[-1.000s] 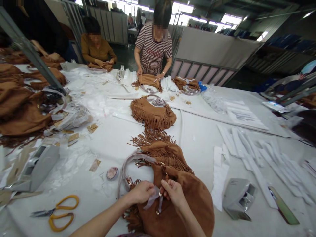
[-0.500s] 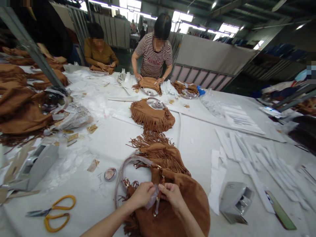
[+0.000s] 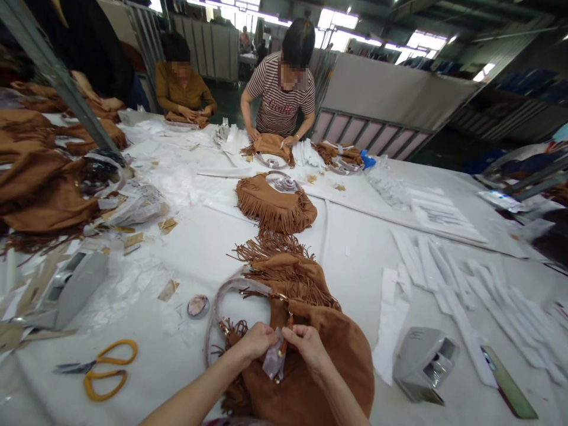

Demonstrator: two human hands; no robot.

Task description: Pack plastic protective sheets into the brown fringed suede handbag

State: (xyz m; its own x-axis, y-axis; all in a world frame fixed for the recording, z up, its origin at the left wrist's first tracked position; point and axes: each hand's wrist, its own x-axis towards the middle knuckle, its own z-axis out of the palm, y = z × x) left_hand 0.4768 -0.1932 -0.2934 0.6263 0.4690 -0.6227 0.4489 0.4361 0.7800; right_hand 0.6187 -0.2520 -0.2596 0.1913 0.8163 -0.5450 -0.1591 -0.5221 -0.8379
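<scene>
A brown suede handbag [image 3: 328,361] with fringe lies in front of me, its wrapped strap [image 3: 217,307] looping to the left. My left hand [image 3: 260,342] is closed, pinching a small clear plastic bag [image 3: 273,358] over the bag's front. Beside it my right hand [image 3: 307,348] pinches at the plastic's upper right edge, close to a thin brown strap with metal fittings; its fingertips partly hide what they grip. Metal rings [image 3: 283,297] join the strap to the bag just above both hands.
Orange-handled scissors [image 3: 110,370] lie at left, near a round tin [image 3: 198,306]. Tape dispensers [image 3: 426,367] stand on both sides. White strips [image 3: 444,284] and a green-cased phone [image 3: 510,381] are at right. Another fringed bag [image 3: 275,204] lies ahead; co-workers [image 3: 284,94] handle bags across the table.
The plastic bag now hangs flatter and lower between my hands. My hands have shifted only slightly. The whole view has moved a little.
</scene>
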